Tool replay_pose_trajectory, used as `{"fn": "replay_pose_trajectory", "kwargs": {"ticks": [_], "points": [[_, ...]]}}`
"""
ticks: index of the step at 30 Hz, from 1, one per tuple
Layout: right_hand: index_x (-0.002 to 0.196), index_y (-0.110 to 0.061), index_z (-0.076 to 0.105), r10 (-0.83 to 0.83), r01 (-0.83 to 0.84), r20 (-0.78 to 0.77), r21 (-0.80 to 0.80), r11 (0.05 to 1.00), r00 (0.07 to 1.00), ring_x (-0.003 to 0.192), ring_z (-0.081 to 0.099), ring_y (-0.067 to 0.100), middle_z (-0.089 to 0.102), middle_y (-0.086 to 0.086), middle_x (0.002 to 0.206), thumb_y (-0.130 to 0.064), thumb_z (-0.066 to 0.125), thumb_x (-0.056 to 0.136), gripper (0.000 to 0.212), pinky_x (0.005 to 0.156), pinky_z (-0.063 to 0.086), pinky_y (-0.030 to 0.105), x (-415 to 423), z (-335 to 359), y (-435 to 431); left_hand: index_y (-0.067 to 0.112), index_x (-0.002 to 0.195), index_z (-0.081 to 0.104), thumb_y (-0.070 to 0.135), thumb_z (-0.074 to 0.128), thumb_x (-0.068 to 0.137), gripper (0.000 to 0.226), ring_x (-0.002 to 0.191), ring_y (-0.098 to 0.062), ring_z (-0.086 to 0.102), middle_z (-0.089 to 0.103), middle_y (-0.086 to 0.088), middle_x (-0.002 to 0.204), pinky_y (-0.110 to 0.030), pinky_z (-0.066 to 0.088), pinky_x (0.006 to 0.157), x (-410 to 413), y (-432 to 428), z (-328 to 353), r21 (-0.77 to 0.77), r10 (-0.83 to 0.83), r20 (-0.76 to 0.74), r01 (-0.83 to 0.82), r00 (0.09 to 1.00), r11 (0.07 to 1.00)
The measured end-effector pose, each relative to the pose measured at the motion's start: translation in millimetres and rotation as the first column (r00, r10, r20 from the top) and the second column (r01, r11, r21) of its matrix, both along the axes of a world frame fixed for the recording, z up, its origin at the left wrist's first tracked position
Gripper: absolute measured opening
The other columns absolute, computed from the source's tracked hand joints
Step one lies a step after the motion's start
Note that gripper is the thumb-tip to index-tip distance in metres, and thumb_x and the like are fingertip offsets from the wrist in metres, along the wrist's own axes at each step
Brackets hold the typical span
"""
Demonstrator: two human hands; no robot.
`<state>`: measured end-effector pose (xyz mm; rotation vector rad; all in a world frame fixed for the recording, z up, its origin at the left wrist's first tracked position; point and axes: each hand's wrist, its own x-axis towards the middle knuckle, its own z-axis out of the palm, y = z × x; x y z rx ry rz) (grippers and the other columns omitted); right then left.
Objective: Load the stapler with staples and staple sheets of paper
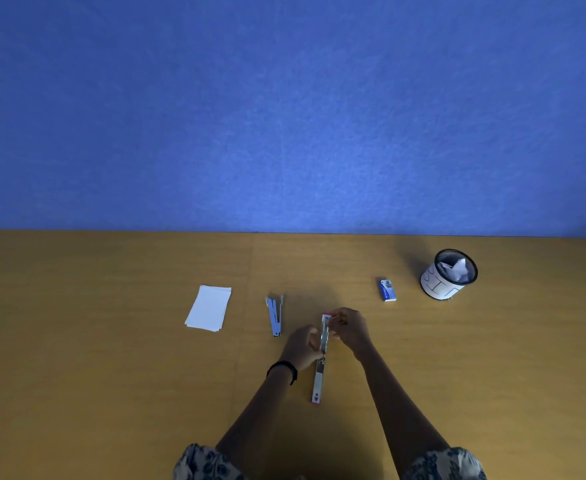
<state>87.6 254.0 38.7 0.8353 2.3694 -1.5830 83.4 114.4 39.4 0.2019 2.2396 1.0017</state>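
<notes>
A blue wall stands behind a yellow-brown wooden table [111, 341], and the person works near its middle. The stapler [321, 362] lies swung fully open in 1 long line, pointing away from the body. The left hand [302, 346] pinches it at about its middle, holding it steady. The right hand [350, 327] is closed at the far end; its fingertips seem to pinch something small there, probably a strip of staples, but that is too small to tell.

This looks like the loading step, not finished. Next the strip must sit straight in the channel, then the stapler has to be closed.

The staple box [387, 289] lies to the right, well apart, near a mesh cup [449, 275] with crumpled paper in it. The stack of paper [209, 308] waits untouched at the left, with a staple remover [275, 315] between it and the hands.
</notes>
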Motion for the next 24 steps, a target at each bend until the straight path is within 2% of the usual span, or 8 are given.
{"fn": "replay_pose_trajectory", "kwargs": {"ticks": [3, 7, 9, 11, 14, 17, 20, 24], "points": [[0.096, 0.002, 0.067, 0.025, -0.025, 0.008, 0.046, 0.999, 1.0, 0.078, 0.063, 0.029, 0.066, 0.016, 0.082, 0.001, 0.062, 0.08, 0.016, 0.075, 0.055, 0.045, -4, -2, -3, 0.009, 0.126, 0.044, 0.004, 0.068, 0.08, 0.052, 0.085, -0.012, 0.053, 0.052, 0.005, 0.084, -0.022, 0.047, 0.076, -3, -1, -1, 0.013, 0.009, -0.008, -0.009, 1.0, 1.0], [0.099, 0.001, 0.067, 0.102, -0.104, 0.044, 0.044, 0.994, 0.994, 0.084, 0.064, 0.028, 0.066, 0.015, 0.088, 0.002, 0.062, 0.08, 0.02, 0.078, 0.054, 0.04, -5, -4, -3, 0.014, 0.129, 0.039, 0.004, 0.07, 0.078, 0.06, 0.08, -0.007, 0.053, 0.05, 0.007, 0.083, -0.011, 0.044, 0.064, -6, 1, -4, 0.034, 0.002, -0.026, -0.001, 1.0, 0.999], [0.099, 0.005, 0.065, 0.149, -0.15, 0.055, 0.024, 0.988, 0.987, 0.085, 0.064, 0.034, 0.067, 0.022, 0.092, 0.006, 0.058, 0.081, 0.019, 0.078, 0.053, 0.042, -6, -6, 1, 0.016, 0.132, 0.037, 0.003, 0.071, 0.078, 0.065, 0.084, -0.008, 0.054, 0.051, 0.005, 0.09, -0.011, 0.047, 0.066, -8, 2, -6, 0.049, -0.001, -0.027, 0.002, 1.0, 0.999], [0.097, 0.007, 0.064, 0.156, -0.157, 0.063, 0.011, 0.988, 0.986, 0.08, 0.064, 0.033, 0.066, 0.025, 0.091, 0.007, 0.055, 0.082, 0.018, 0.077, 0.053, 0.045, -7, -6, 5, 0.017, 0.133, 0.037, 0.004, 0.072, 0.077, 0.067, 0.089, -0.012, 0.054, 0.052, 0.0, 0.095, -0.021, 0.05, 0.075, -8, 3, -9, 0.044, -0.007, -0.024, 0.008, 1.0, 0.999], [0.105, 0.004, 0.064, 0.088, -0.091, 0.024, 0.174, 0.981, 0.996, 0.093, 0.06, 0.032, 0.065, 0.022, 0.103, 0.006, 0.051, 0.084, 0.025, 0.082, 0.049, 0.039, -11, -6, 18, 0.016, 0.134, 0.037, 0.005, 0.07, 0.079, 0.066, 0.089, -0.014, 0.053, 0.051, -0.005, 0.097, -0.025, 0.048, 0.077, -12, 4, -11, 0.04, -0.015, -0.003, 0.015, 1.0, 0.999], [0.129, -0.001, 0.049, 0.068, -0.06, -0.01, 0.361, 0.931, 0.998, 0.124, 0.041, 0.035, 0.044, 0.022, 0.134, 0.013, 0.045, 0.082, 0.049, 0.101, 0.039, 0.04, -16, -3, 36, 0.017, 0.135, 0.037, 0.005, 0.069, 0.08, 0.064, 0.089, -0.013, 0.052, 0.051, -0.005, 0.099, -0.02, 0.047, 0.073, -17, 4, -12, 0.047, -0.026, 0.024, 0.025, 0.999, 0.999], [0.142, -0.017, 0.033, 0.161, -0.207, 0.134, 0.503, 0.839, 0.978, 0.14, 0.017, 0.036, 0.016, 0.016, 0.152, 0.019, 0.042, 0.076, 0.075, 0.109, 0.032, 0.048, -25, 3, 55, 0.018, 0.136, 0.036, 0.007, 0.068, 0.081, 0.064, 0.09, -0.012, 0.052, 0.051, -0.002, 0.101, -0.017, 0.045, 0.071, -20, 3, -13, 0.053, -0.029, 0.043, 0.027, 0.999, 0.998], [0.147, -0.019, 0.017, 0.215, -0.37, 0.322, 0.568, 0.735, 0.922, 0.145, -0.002, 0.035, -0.003, 0.014, 0.157, 0.015, 0.042, 0.083, 0.077, 0.115, 0.015, 0.057, -36, 6, 80, 0.018, 0.134, 0.035, 0.009, 0.07, 0.08, 0.065, 0.086, -0.01, 0.052, 0.05, 0.001, 0.097, -0.016, 0.045, 0.073, -24, 3, -14, 0.06, -0.039, 0.042, 0.037, 0.998, 0.998]]}}
